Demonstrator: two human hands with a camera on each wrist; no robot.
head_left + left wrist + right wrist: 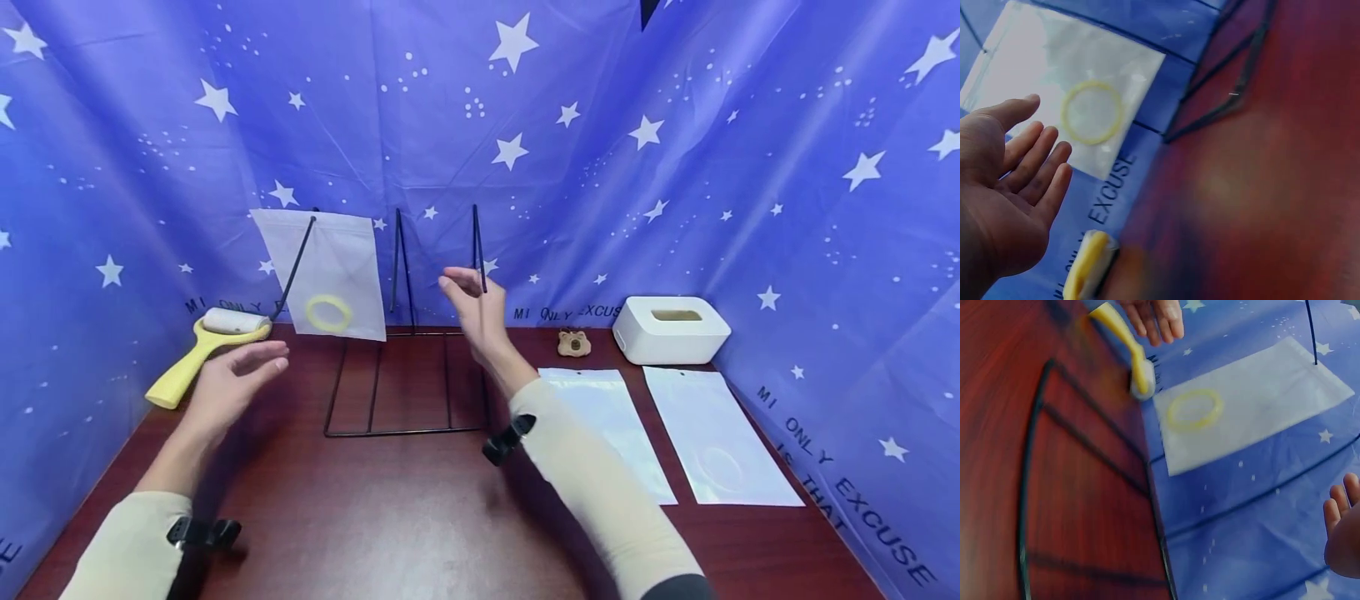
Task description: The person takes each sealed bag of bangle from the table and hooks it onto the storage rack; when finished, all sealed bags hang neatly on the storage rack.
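A white zip bag (330, 262) with a yellow ring (328, 313) showing through it hangs from the left prong of a black wire rack (405, 432). My left hand (236, 379) is below and left of that bag, beside a yellow-handled lint roller (180, 371); its fingers extend loosely and hold nothing. In the left wrist view the palm of the left hand (1022, 187) faces up. My right hand (480, 312) is raised by the rack's right prong, fingers loosely bent and nothing in them. Only part of the right hand (1344, 531) shows in the right wrist view.
Two more white zip bags (600, 400) lie flat on the right of the dark red table (360, 517); the outer one (727, 425) shows a faint ring. Behind them are a bear-shaped item (573, 343) and a white tissue box (667, 342). A blue star-printed curtain (450, 125) surrounds the table.
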